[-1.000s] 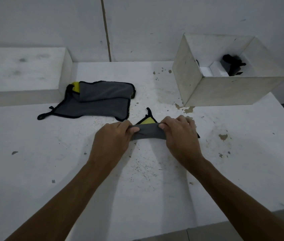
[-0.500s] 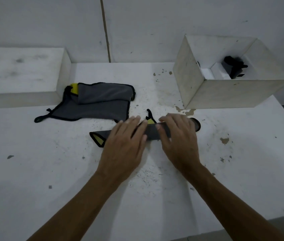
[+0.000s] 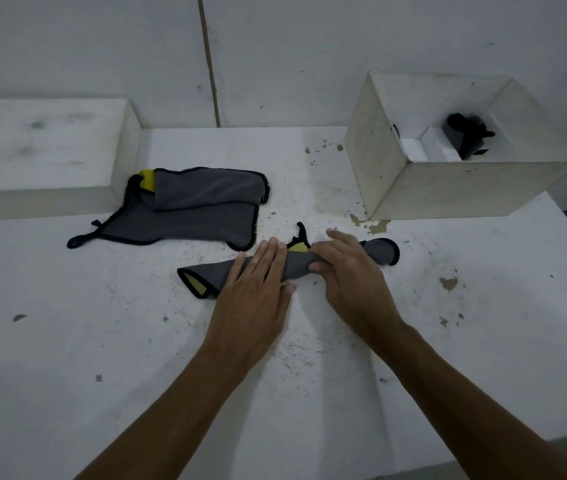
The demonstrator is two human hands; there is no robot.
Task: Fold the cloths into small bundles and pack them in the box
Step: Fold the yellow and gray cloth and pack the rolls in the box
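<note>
A grey cloth [image 3: 296, 266] with black edge and yellow inner side lies rolled into a long narrow strip on the white counter [image 3: 102, 341], near the middle. The left hand [image 3: 254, 289] lies flat on the left part of the strip, its fingers [image 3: 268, 254] straight and close together, pressing the cloth down and not gripping it. The right hand [image 3: 348, 271] is on the right part of the strip; its fingers are curled over the roll and the thumb is at the near side of it, so it holds the cloth. The left end of the strip sticks out beyond the left hand and shows some yellow; the right end sticks out beyond the right hand. A small black loop stands up at the far side between the hands.

Two more cloths [image 3: 185, 209] lie to the far left, one partly over the other, just beside a white block [image 3: 43, 147]. The box [image 3: 455, 188] stands at the far right, well apart from the hands. Inside it a dark bundle [image 3: 464, 138] is visible, next to a white piece.
</note>
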